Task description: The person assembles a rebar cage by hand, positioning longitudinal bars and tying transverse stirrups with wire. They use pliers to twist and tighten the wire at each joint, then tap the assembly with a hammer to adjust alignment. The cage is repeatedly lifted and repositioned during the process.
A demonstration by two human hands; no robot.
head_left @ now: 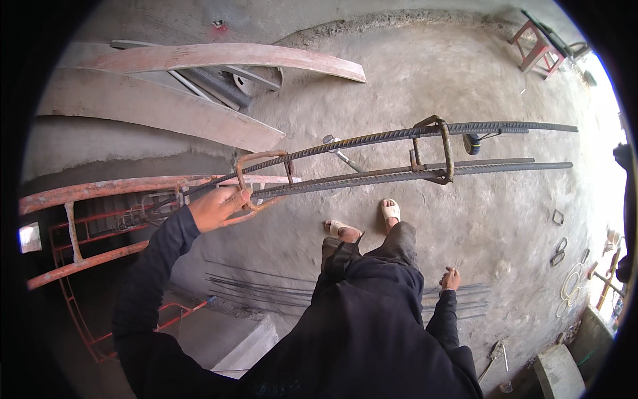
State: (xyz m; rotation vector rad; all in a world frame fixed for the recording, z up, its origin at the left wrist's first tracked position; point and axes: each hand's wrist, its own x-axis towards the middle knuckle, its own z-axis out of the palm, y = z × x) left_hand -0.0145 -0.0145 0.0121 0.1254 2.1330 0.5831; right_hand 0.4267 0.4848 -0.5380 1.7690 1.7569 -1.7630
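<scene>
A rebar cage (372, 178) of long ribbed steel bars runs across the view from left to right. One rusty square stirrup (447, 149) rings the bars towards their right end, and a second stirrup (262, 157) sits nearer the left. My left hand (222, 208) is closed on the cage beside that left stirrup, thumb on top; the exact grip is partly hidden. Low on my right side, away from the cage, hangs my right hand (451, 278) with its fingers curled. Whatever they may hold is too small to make out.
Red scaffold frames (100, 193) stand at left, below curved boards (232, 56). A hammer-like tool (345, 158) and a black-and-yellow object (472, 144) show beyond the bars. Thin rods (259, 282) lie by my legs. Loose stirrups (559, 253) lie right; a red stool (539, 50) stands far right.
</scene>
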